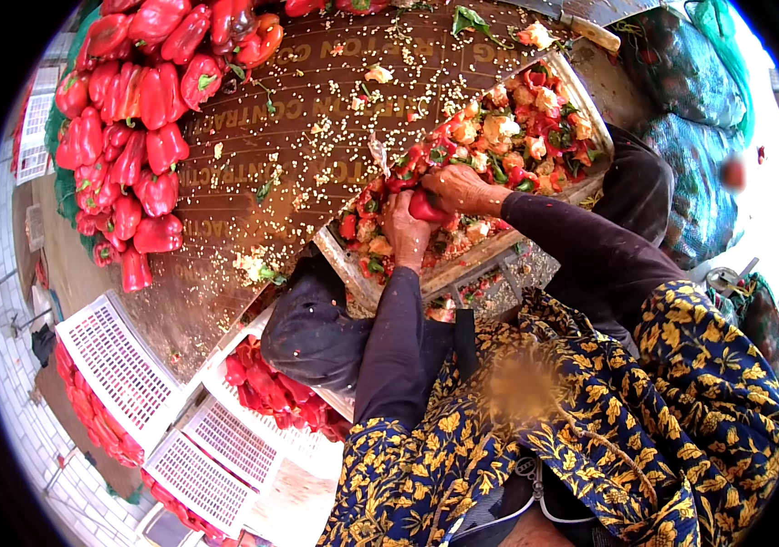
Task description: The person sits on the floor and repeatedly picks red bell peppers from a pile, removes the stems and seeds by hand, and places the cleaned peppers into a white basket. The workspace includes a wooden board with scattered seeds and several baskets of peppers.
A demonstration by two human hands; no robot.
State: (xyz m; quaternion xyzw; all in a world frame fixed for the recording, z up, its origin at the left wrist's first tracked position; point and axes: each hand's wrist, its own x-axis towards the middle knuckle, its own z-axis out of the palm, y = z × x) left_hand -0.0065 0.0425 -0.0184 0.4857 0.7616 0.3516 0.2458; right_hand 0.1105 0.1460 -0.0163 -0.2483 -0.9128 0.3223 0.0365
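My left hand (pixel 406 231) grips a red bell pepper (pixel 428 207) from the near left side. At its other side my right hand (pixel 459 189) has its fingers curled against the same pepper; whether they hold anything small is hidden. Both hands are over a wooden crate (pixel 482 247) that lies across my lap. Pale seed cores (pixel 501 128), green stem bits and red pepper scraps fill it. A clear plastic scrap (pixel 380 154) lies at the crate's far rim.
Whole red peppers (pixel 126 147) are heaped at the far left of the brown board (pixel 239 205), which is strewn with seeds. White perforated crates (pixel 119 362) with peppers stand at the lower left. Filled net sacks (pixel 694 184) stand right. A wooden-handled tool (pixel 593 33) lies at the far edge.
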